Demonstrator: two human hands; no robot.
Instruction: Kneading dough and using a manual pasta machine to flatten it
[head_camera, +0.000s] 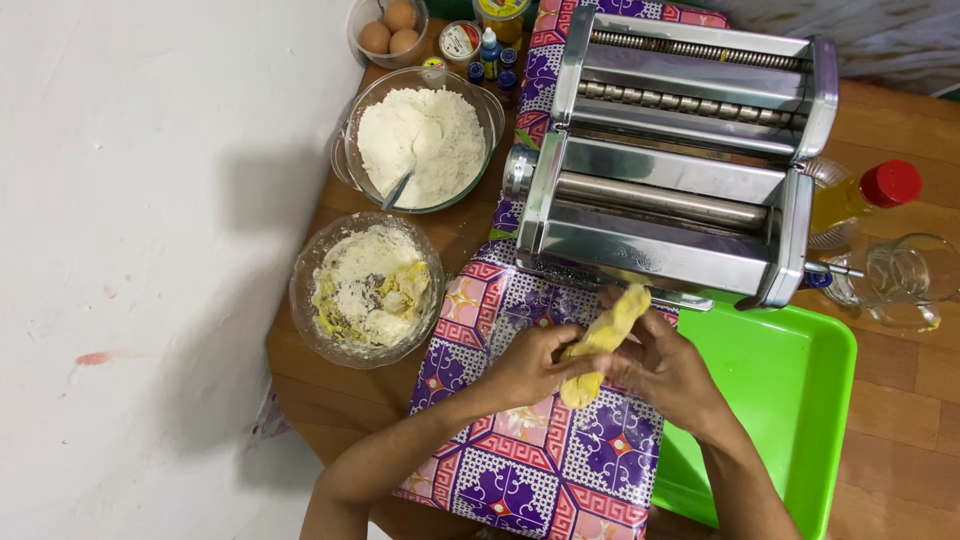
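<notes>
Both of my hands hold a long lump of yellow dough (605, 335) just in front of a shiny metal pasta roller (670, 160). My left hand (530, 365) grips the dough from the left, and my right hand (665, 370) wraps it from the right. The dough's upper end sticks out above my fingers toward the roller's base; its lower end shows below my hands. All this is over a purple and pink patterned cloth (540, 460) on a wooden table (900, 430).
A glass bowl with floury yellow dough scraps (368, 290) sits left of my hands. Behind it stand a glass bowl of flour with a spoon (420, 140), a bowl of eggs (388, 28) and small bottles. A green tray (790, 390), an oil bottle (862, 192) and a glass jug (905, 280) lie right.
</notes>
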